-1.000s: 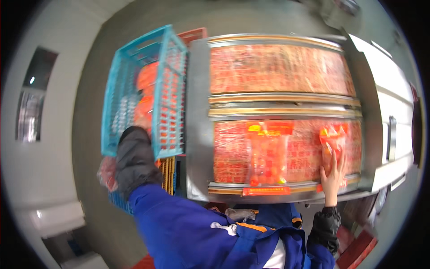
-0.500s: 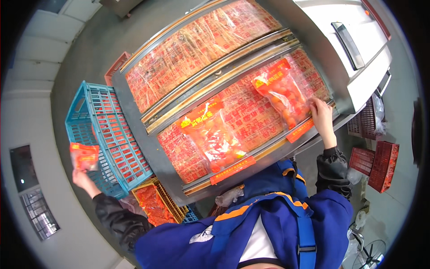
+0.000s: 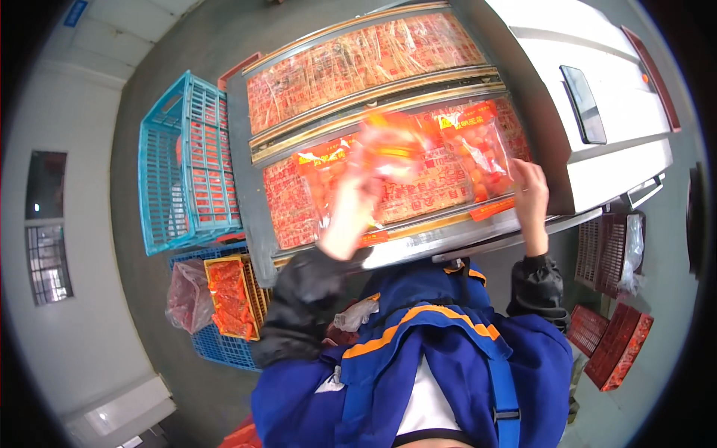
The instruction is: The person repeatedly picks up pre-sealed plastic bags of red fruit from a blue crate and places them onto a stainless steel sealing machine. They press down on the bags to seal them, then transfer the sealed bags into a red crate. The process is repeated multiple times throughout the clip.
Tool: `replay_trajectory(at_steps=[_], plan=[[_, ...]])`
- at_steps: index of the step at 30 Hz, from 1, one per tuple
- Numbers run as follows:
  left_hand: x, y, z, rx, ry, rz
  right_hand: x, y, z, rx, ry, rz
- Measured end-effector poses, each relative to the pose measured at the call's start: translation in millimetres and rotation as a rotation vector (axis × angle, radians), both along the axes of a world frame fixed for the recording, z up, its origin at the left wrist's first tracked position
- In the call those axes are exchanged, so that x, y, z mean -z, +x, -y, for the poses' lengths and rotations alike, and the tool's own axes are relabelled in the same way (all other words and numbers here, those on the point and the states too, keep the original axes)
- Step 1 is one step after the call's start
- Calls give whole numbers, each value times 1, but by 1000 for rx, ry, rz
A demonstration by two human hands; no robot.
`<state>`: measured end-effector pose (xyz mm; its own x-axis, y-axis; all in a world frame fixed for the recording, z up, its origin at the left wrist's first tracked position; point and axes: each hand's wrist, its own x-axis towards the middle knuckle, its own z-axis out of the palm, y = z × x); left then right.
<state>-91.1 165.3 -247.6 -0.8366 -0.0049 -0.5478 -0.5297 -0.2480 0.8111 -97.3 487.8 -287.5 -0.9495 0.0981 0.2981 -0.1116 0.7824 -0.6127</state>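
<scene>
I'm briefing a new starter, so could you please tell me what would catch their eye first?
Probably the motion-blurred packet in the left hand, over the near red-patterned panel. Next, the turquoise crate at the left, then the red bag by the right hand.

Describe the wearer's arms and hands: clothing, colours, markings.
Left hand and right hand look ungloved; the left is motion-blurred. Shiny, wrinkled black sleeve covers wrap both forearms, gathered at the right wrist. Above them, plain deep-blue sleeves. No cables visible on either arm.
</scene>
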Motion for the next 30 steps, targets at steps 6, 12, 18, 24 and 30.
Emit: replay_trajectory(at_steps=[6, 12, 18, 24, 30], plan=[[45, 35, -9, 539, -925, -471, -19, -11, 88, -529, 6, 21], [72, 40, 19, 491, -1521, -738, -35, 11, 82, -1321, 26, 693], [70, 40, 43, 481, -1513, -752, 23, -53, 141, -747, 163, -89], [53, 40, 7, 133, -1121, -605, 35, -92, 171, -846, 419, -137], [55, 52, -23, 219, -1037, -454, 36, -72, 161, -745, 490, -56]])
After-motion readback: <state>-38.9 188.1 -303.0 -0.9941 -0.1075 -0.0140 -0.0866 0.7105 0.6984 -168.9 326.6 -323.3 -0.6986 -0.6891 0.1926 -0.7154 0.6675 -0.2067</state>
